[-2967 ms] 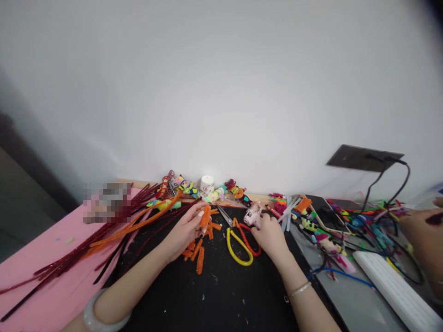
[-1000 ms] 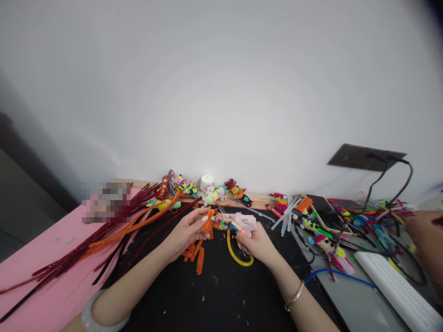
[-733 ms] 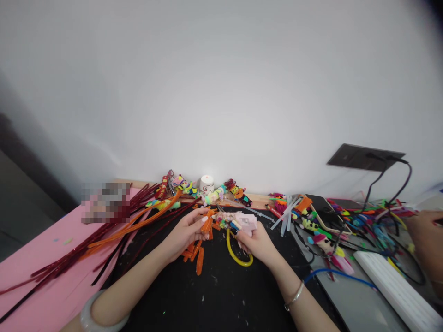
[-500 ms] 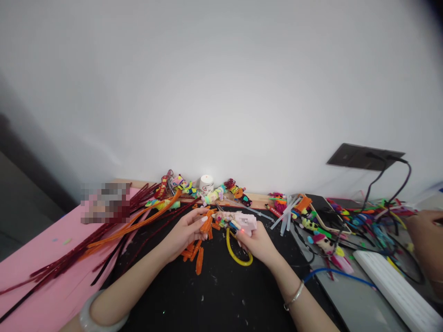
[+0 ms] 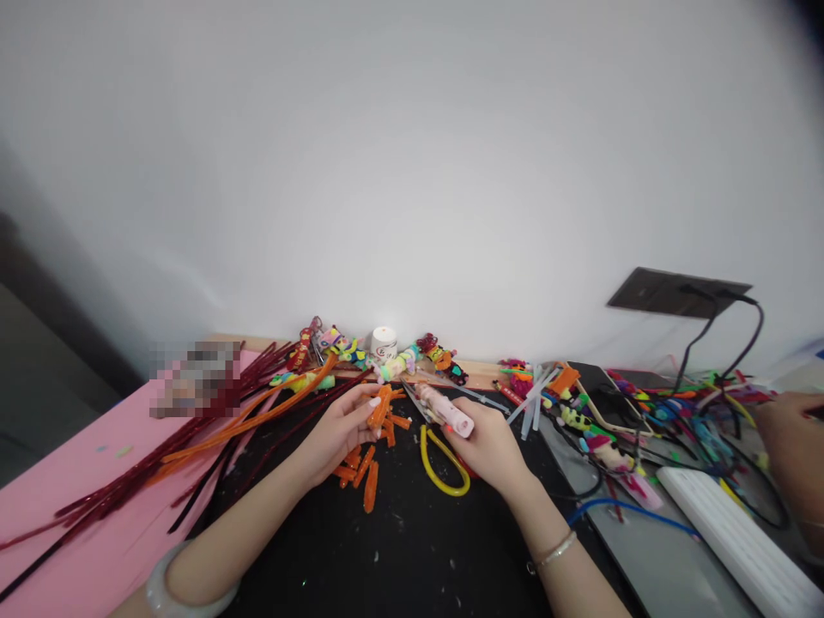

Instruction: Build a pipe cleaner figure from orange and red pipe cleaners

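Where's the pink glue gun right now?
Head view, centre: the pink glue gun is in the right hand, above the yellow loop, nozzle toward the left hand.

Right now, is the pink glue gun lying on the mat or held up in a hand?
Held up: the right hand grips the pink glue gun, nozzle towards the orange piece in the left hand.

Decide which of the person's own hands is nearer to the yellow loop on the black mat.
Right. The right hand holds a pink glue gun just beside the yellow loop. The left hand, holding orange pieces, sits farther off.
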Tool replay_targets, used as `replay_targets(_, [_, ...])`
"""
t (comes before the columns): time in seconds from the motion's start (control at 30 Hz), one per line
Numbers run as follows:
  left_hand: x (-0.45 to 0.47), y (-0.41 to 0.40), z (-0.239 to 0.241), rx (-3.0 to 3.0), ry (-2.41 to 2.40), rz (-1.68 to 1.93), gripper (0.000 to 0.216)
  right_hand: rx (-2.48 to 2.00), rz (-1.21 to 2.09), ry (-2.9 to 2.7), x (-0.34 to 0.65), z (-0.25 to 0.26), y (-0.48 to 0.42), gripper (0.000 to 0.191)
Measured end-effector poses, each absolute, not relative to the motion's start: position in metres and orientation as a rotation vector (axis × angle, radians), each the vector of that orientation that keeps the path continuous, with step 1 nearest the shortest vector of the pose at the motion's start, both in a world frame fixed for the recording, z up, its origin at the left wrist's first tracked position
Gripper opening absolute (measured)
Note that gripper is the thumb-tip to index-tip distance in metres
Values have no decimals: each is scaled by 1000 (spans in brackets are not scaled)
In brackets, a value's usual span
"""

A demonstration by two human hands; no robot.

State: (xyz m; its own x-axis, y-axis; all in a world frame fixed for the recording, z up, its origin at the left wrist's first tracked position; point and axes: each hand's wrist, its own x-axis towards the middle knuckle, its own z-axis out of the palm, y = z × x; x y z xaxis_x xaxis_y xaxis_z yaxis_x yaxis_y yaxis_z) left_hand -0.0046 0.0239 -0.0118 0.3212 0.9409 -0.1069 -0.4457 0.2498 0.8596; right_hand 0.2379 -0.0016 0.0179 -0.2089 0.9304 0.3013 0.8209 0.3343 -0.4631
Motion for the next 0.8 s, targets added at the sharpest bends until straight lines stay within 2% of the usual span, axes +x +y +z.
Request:
replay_targets(0.1, [-6, 25, -11, 805, 735, 1098, 38, -1654, 137, -2055, 240, 21, -2, 6])
replay_targets(0.33, [-7, 24, -5, 769, 732, 1125, 39, -2060, -138, -1792, 245, 23, 1, 26])
replay_targets(0.47, [-9, 26, -8, 735, 710, 1154, 37, -2343, -96, -1780, 252, 18, 5, 34])
replay_targets(0.57, [-11, 28, -9, 728, 687, 1171, 36, -2476, -30, -1793, 254, 13, 7, 33])
replay_targets(0.7, [-12, 29, -7, 719, 664, 1188, 35, -2503, -88, -1762, 251, 13, 6, 46])
replay_targets(0.8, [-12, 30, -6, 711, 658, 1191, 35, -2367, -216, -1689, 248, 15, 5, 52])
